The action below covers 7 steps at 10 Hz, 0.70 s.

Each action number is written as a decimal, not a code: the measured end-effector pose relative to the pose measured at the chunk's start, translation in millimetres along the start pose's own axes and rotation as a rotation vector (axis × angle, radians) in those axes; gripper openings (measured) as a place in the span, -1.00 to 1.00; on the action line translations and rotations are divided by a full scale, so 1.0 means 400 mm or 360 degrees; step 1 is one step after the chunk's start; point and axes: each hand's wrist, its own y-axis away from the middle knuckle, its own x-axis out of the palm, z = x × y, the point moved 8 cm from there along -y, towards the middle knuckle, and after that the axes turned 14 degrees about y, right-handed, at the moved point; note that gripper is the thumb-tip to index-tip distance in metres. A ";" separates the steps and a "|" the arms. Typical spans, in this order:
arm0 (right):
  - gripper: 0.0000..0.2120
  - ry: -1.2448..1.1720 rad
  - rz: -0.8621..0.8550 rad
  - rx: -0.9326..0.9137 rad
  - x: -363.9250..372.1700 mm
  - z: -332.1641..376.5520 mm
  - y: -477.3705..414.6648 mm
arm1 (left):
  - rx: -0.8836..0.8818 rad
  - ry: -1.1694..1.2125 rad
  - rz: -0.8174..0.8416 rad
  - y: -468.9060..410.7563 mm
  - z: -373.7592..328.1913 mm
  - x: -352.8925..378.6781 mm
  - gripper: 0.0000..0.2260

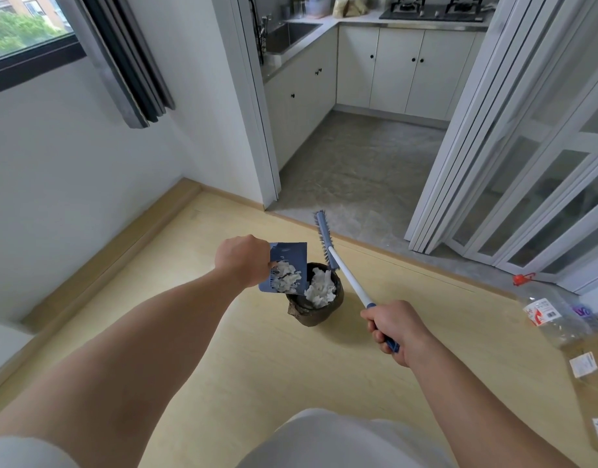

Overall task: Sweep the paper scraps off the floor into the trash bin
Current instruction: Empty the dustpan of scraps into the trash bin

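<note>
Left hand (242, 260) fingers clamped on tilted blue plastic dustpan (287, 255) above dark round trash bin (311, 315), evidently to tip white paper scraps (286, 281) in; right hand (394, 327) fingers wrapped round white-handled blue broom (345, 269), head lifted clear behind bin.

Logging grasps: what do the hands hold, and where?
Left hand grips the dustpan by its left edge; right hand grips the broom at its handle's blue end.

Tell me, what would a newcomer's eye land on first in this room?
Dead centre, the left hand tips a blue dustpan of white paper scraps over a dark trash bin that already holds more scraps. Just to its right, the right hand grips a long white-handled broom, whose blue head points past the bin.
</note>
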 end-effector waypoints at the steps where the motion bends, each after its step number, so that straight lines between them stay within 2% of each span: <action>1: -0.89 0.0007 0.0003 -0.0001 0.004 0.001 0.001 | -0.0037 0.0015 -0.0015 -0.003 0.011 -0.008 -0.75; 7: -0.87 0.0005 0.0015 0.0001 0.013 0.002 0.003 | 0.0066 -0.0113 -0.0065 -0.014 0.002 -0.046 -0.72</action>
